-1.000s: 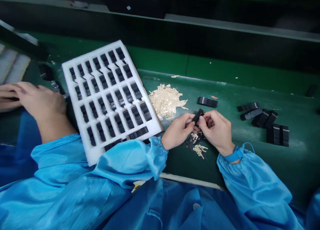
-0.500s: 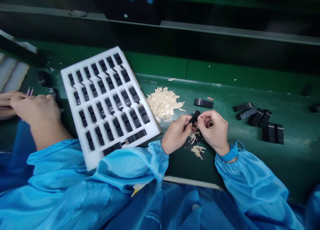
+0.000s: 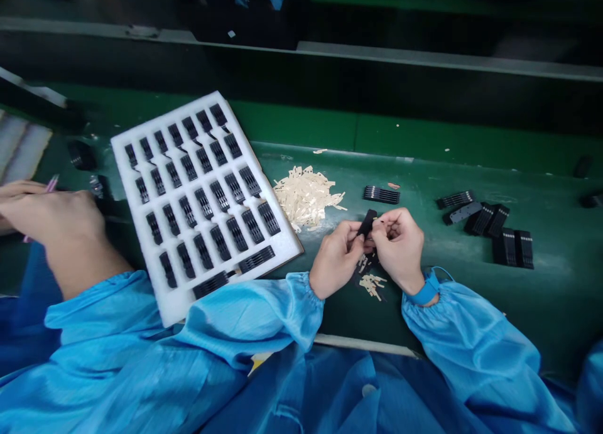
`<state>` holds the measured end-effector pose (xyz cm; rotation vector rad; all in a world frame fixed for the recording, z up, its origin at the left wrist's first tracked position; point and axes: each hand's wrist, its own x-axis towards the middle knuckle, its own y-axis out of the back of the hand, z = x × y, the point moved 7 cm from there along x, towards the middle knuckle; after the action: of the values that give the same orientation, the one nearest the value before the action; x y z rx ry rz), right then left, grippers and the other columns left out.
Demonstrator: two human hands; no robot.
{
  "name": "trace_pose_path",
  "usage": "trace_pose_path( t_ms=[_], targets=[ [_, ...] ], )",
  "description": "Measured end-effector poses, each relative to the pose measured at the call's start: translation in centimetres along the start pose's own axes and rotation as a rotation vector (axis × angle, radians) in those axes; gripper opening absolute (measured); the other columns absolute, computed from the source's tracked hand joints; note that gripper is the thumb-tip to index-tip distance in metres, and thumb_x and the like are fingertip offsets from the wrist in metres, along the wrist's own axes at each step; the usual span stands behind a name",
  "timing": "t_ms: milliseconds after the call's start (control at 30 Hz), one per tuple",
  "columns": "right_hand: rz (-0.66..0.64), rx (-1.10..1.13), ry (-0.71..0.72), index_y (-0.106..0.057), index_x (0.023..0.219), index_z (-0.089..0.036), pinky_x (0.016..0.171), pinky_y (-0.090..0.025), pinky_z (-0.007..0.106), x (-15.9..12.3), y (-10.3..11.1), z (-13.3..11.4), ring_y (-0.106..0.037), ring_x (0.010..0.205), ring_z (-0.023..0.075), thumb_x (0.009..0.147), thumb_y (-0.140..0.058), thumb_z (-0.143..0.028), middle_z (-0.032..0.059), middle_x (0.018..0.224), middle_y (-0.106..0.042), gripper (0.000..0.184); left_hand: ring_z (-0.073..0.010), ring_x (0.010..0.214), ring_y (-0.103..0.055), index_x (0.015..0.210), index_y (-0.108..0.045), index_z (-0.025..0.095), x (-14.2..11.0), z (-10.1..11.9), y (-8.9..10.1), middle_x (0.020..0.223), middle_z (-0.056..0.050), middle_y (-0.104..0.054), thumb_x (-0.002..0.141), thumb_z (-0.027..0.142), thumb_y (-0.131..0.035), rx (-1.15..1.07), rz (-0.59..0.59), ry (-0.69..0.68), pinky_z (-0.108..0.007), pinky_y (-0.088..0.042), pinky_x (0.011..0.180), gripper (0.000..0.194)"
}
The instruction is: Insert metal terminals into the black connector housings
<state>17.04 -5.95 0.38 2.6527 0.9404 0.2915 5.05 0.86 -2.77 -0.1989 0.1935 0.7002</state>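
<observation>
Both my hands are raised over the green bench, their fingertips together on a small black plastic part [image 3: 367, 223]. My left hand [image 3: 336, 258] pinches its lower end from the left, and my right hand [image 3: 398, 249] grips it from the right. My fingers hide its lower part. Just below my hands lie cream strip scraps and black bits [image 3: 372, 285]. A loose pile of cream strips [image 3: 306, 196] sits beyond them. To my left is a white foam tray [image 3: 181, 302], its slots holding rows of black comb-like parts.
A co-worker's hand [image 3: 56, 223] in a blue sleeve holds a pink tool [image 3: 51, 184] beyond the tray's left side. Black parts lie on the bench at right [image 3: 485, 220], and one stands near the cream pile [image 3: 381, 195]. A raised dark-edged ledge [image 3: 377, 54] runs behind.
The whole view has drifted slightly left. My hands stay together on the black part, with small finger shifts. The co-worker's hand has shifted, and more of the pink tool shows.
</observation>
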Motion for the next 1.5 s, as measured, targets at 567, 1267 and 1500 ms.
trace_pose_path(
  t_ms=[567, 1267, 1500],
  targets=[
    [-0.053, 0.098, -0.043, -0.056, 0.083, -0.022, 0.051, -0.043, 0.025, 0.1, -0.2, 0.0, -0.051, 0.056, 0.0115, 0.083, -0.064, -0.021, -0.0039, 0.067, -0.056, 0.009, -0.0181, 0.101, -0.074, 0.125, -0.059, 0.021, -0.1, 1.1, 0.6, 0.114, -0.005, -0.075, 0.101, 0.026, -0.049, 0.166, -0.004, -0.085, -0.031, -0.059, 0.093, 0.027],
    [-0.184, 0.177, -0.03, -0.059, 0.093, -0.021, 0.046, -0.037, 0.023, 1.4, 0.6, -0.4, -0.047, 0.051, 0.0089, 0.09, -0.064, -0.035, -0.0024, 0.072, -0.057, 0.014, -0.0143, 0.084, -0.074, 0.11, -0.059, 0.012, 1.0, 1.6, 0.7, 0.097, -0.009, -0.074, 0.099, 0.028, -0.055, -0.12, -0.128, 0.067, -0.03, -0.062, 0.082, 0.02],
    [-0.217, 0.166, -0.044, -0.058, 0.087, -0.023, 0.048, -0.039, 0.024, 1.1, 0.0, 0.5, -0.051, 0.056, 0.0113, 0.089, -0.067, -0.036, -0.0024, 0.071, -0.058, 0.016, -0.0131, 0.082, -0.074, 0.111, -0.06, 0.012, 0.7, 1.6, 0.7, 0.103, -0.01, -0.074, 0.1, 0.03, -0.054, -0.071, -0.143, 0.027, -0.03, -0.063, 0.084, 0.022]
  ],
)
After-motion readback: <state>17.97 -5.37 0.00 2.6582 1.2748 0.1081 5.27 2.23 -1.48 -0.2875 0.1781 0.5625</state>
